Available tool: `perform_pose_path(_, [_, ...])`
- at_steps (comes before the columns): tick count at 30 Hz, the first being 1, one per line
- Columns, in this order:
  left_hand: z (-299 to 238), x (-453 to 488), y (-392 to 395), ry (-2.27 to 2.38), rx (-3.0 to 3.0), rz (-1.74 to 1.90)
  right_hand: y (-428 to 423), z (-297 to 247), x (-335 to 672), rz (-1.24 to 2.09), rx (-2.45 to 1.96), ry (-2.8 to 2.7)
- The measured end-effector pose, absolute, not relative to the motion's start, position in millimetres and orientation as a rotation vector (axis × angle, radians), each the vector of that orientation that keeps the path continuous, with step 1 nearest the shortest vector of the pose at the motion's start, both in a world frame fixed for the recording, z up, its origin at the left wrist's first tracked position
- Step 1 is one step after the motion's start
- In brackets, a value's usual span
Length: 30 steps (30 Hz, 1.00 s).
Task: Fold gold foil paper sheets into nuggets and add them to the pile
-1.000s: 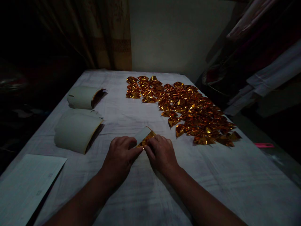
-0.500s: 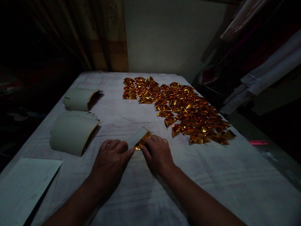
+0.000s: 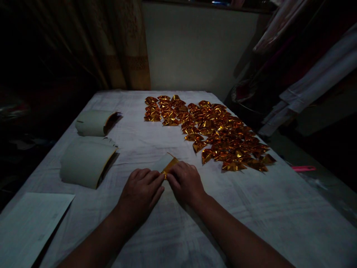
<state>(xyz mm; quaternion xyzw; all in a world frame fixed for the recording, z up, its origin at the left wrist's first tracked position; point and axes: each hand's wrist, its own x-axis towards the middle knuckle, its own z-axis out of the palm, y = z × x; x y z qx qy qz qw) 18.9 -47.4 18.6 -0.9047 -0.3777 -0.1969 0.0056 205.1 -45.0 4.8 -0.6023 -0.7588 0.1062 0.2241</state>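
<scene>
My left hand (image 3: 141, 193) and my right hand (image 3: 185, 182) meet at the middle of a white cloth-covered table (image 3: 251, 208). Between their fingertips lies a small sheet of gold foil paper (image 3: 166, 164), white on one side and partly folded, pressed down on the cloth. Both hands have fingers curled and pinched on its near edges. Behind and to the right spreads a large group of several folded gold foil pieces (image 3: 217, 130).
Two curled stacks of white-backed sheets lie at the left, a larger one (image 3: 86, 162) and a smaller one (image 3: 95, 122) farther back. A flat sheet of paper (image 3: 30, 223) lies at the near left corner. Curtains and hanging cloth border the table; a pink object (image 3: 303, 168) lies on the floor at the right.
The hands have shifted slightly on the foil sheet, the left hand moving in closer to the right. The camera view has tilted a little.
</scene>
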Motion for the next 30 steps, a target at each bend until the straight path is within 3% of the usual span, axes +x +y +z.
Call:
perform_pose_path(12, [22.7,18.9,-45.1,-1.149,-2.877,-0.44,-30.2,-3.4,242.6,0.353,-1.613,-2.002])
perform_pose_path(18, [25.6,18.6,-43.3,-1.123,-2.801,-0.521,-31.8,0.0,243.3,0.479,-1.535,-1.992])
perform_pose_path(30, [25.8,9.3,-37.1,-1.321,-2.729,-0.441,-38.0,1.6,233.2,0.622,-1.312,-2.093])
